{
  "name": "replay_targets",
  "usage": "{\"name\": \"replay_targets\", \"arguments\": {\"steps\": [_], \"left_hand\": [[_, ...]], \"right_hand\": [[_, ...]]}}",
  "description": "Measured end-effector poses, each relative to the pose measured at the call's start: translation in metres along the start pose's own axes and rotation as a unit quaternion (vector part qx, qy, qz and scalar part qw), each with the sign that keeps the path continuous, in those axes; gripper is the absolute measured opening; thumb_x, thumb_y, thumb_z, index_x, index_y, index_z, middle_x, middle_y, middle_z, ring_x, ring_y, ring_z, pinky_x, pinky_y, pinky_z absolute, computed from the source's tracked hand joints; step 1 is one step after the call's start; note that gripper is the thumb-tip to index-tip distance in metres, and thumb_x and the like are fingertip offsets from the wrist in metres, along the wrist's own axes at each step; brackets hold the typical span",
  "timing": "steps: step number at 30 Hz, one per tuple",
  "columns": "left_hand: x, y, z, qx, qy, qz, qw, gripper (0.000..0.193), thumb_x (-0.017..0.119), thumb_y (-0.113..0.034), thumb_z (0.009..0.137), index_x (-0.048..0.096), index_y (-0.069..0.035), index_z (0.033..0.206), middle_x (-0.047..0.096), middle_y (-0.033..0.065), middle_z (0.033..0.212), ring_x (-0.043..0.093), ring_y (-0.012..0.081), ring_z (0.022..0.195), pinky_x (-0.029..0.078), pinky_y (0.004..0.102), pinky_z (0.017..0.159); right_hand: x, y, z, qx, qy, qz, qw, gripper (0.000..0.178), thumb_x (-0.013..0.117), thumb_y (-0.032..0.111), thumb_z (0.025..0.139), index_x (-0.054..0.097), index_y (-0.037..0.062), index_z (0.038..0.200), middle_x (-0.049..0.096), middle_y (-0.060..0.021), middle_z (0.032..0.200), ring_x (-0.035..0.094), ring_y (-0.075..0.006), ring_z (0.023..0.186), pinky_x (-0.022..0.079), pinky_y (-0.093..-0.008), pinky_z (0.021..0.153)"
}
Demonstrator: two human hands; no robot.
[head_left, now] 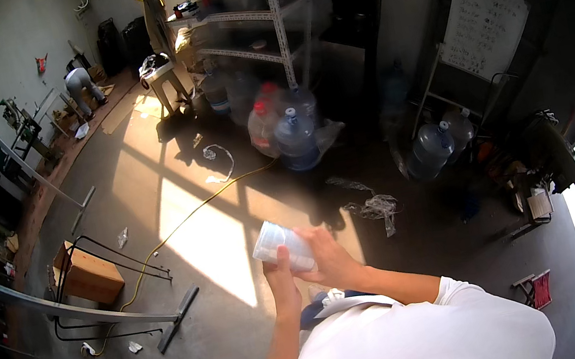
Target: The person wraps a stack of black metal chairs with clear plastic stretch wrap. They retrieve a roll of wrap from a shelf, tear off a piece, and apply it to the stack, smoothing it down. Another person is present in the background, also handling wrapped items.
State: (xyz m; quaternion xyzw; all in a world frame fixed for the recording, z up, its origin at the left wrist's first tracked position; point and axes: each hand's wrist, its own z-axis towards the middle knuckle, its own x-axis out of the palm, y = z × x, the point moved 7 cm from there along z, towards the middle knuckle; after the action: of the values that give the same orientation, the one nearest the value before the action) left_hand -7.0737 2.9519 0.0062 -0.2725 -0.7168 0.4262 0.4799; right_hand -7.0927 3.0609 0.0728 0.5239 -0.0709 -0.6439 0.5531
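Note:
Just in front of my body I hold a short white, slightly translucent cylinder (281, 245). It could be a stack of cups or a roll of film; I cannot tell which. It tilts, with its upper end toward the far left. My left hand (283, 285) grips it from the near side, thumb lying up along its wall. Around its right side wraps my right hand (329, 258), which hides part of that end. Below both hands the lower edge of my white shirt (407, 335) shows.
Large water bottles (296, 139) stand by a metal shelf (277, 20), more bottles (430, 148) at the right. A yellow cable (193, 213) crosses the floor. A metal frame (95, 312) and cardboard box (91, 275) are at left. Crumpled plastic (378, 206) lies ahead; a person (80, 87) bends far left.

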Motion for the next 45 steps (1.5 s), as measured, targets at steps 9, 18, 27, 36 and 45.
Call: {"name": "replay_targets", "arguments": {"steps": [9, 18, 27, 36, 45], "left_hand": [[0.047, -0.042, 0.166, -0.016, 0.103, -0.013, 0.994, 0.055, 0.066, -0.027, 0.075, 0.041, -0.002, 0.118, 0.051, 0.006, 0.111, 0.048, 0.0148, 0.102, 0.035, 0.029, 0.091], [0.047, -0.072, 0.392, -0.038, 0.042, -0.06, 0.997, 0.065, 0.063, -0.041, 0.068, 0.04, -0.003, 0.116, 0.05, 0.0089, 0.106, 0.05, 0.0205, 0.097, 0.041, 0.0325, 0.083], [-0.012, -0.106, 0.569, 0.05, -0.172, -0.016, 0.984, 0.048, 0.059, -0.026, 0.081, 0.036, -0.004, 0.116, 0.048, 0.0087, 0.108, 0.05, 0.0191, 0.098, 0.042, 0.032, 0.082], [-0.032, -0.168, 0.771, 0.003, -0.002, -0.033, 0.999, 0.058, 0.042, -0.047, 0.087, 0.031, -0.002, 0.122, 0.042, 0.0105, 0.119, 0.042, 0.0201, 0.112, 0.035, 0.033, 0.092], [-0.042, -0.217, 0.917, -0.065, 0.187, -0.029, 0.98, 0.062, 0.063, -0.023, 0.078, 0.026, -0.008, 0.126, 0.042, 0.0125, 0.119, 0.046, 0.0251, 0.11, 0.04, 0.0392, 0.092]], "right_hand": [[0.0, -0.127, 0.139, 0.251, -0.003, 0.409, 0.877, 0.062, 0.063, 0.035, 0.071, 0.036, 0.0003, 0.114, 0.049, -0.0117, 0.102, 0.051, -0.019, 0.091, 0.042, -0.0315, 0.08], [0.109, -0.228, 0.336, 0.3, 0.158, 0.668, 0.663, 0.058, 0.042, 0.052, 0.082, 0.04, 0.0035, 0.114, 0.052, -0.0133, 0.098, 0.053, -0.0186, 0.088, 0.046, -0.0308, 0.068], [0.147, -0.281, 0.508, 0.096, 0.118, 0.258, 0.954, 0.071, 0.067, 0.028, 0.072, 0.027, 0.003, 0.124, 0.035, -0.0193, 0.118, 0.042, -0.0303, 0.109, 0.039, -0.0377, 0.087], [0.209, -0.333, 0.694, 0.125, -0.003, 0.218, 0.968, 0.079, 0.072, 0.026, 0.065, 0.023, 0.0055, 0.123, 0.035, -0.0193, 0.119, 0.044, -0.0357, 0.107, 0.044, -0.0384, 0.084], [0.224, -0.392, 0.823, 0.308, 0.042, 0.343, 0.887, 0.06, 0.066, 0.026, 0.067, 0.035, 0.007, 0.115, 0.048, -0.0129, 0.104, 0.05, -0.0205, 0.09, 0.046, -0.0301, 0.07]]}}
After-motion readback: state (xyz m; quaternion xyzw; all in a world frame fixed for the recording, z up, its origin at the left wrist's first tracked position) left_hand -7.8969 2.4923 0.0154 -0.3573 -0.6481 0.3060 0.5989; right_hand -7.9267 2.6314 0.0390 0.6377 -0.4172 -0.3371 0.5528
